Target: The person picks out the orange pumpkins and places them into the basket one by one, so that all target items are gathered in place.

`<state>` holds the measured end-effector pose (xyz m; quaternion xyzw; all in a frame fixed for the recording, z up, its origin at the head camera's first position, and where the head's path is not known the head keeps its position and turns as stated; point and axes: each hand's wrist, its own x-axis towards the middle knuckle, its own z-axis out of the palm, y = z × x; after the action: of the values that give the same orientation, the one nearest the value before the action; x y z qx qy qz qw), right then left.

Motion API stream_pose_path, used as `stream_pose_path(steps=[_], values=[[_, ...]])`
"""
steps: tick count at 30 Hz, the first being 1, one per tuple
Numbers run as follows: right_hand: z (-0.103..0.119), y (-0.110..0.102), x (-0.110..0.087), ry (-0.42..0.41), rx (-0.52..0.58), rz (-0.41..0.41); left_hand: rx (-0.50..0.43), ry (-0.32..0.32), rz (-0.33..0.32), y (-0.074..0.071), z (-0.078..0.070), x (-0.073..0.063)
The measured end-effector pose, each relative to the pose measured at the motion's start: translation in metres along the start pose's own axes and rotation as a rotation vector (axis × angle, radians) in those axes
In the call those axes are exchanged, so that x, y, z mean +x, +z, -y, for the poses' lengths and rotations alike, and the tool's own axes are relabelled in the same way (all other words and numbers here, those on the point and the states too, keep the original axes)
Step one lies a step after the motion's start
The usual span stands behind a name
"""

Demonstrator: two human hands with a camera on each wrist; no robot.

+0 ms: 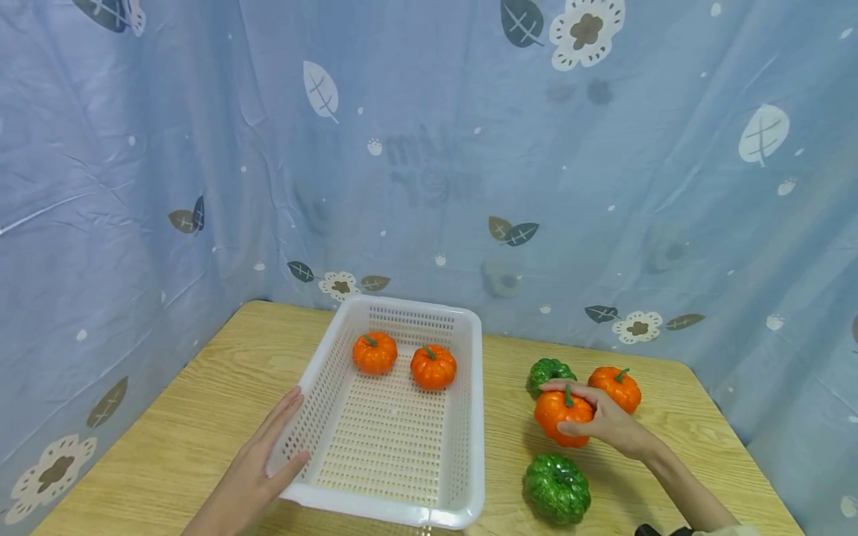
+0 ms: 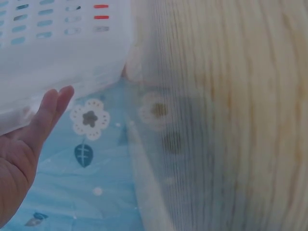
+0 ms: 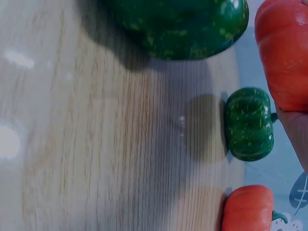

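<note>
My right hand [image 1: 613,426] grips an orange pumpkin [image 1: 558,413] with a green stem, thumb on the near side and fingers over the far side. In the right wrist view this pumpkin [image 3: 286,57] shows raised above the wood. Two green pumpkins lie around it, one farther back [image 1: 548,372] and one nearer [image 1: 558,489]. Another orange pumpkin [image 1: 617,388] lies behind my right hand. My left hand [image 1: 251,465] rests with extended fingers against the left side of a white perforated basket [image 1: 474,417]. Inside are two orange pumpkins, one left [image 1: 375,353] and one right [image 1: 433,367].
The wooden table [image 1: 194,406] carries everything. A blue curtain [image 1: 415,149] with leaf and flower prints hangs along the back and both sides, close to the table edges.
</note>
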<state>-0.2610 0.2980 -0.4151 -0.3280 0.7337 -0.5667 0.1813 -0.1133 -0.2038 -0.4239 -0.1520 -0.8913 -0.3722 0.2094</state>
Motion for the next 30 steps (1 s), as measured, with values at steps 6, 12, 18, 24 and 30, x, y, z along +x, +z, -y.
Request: stream_pose_path(steps=[6,12,18,24,30], values=[[0.006,0.010,0.001,-0.036,-0.017,-0.037,-0.002,-0.005,0.002,0.000,0.000,-0.001],[0.020,0.026,0.005,-0.045,-0.004,-0.085,0.003,-0.018,0.012,0.000,0.001,-0.002],[0.036,0.041,0.011,-0.049,-0.050,-0.143,0.002,-0.008,0.004,0.000,0.002,-0.001],[0.057,0.058,0.015,-0.038,-0.044,-0.185,0.001,-0.031,0.017,-0.001,0.001,0.000],[0.081,0.079,0.022,-0.036,-0.032,-0.225,0.000,-0.023,0.012,-0.002,-0.001,0.000]])
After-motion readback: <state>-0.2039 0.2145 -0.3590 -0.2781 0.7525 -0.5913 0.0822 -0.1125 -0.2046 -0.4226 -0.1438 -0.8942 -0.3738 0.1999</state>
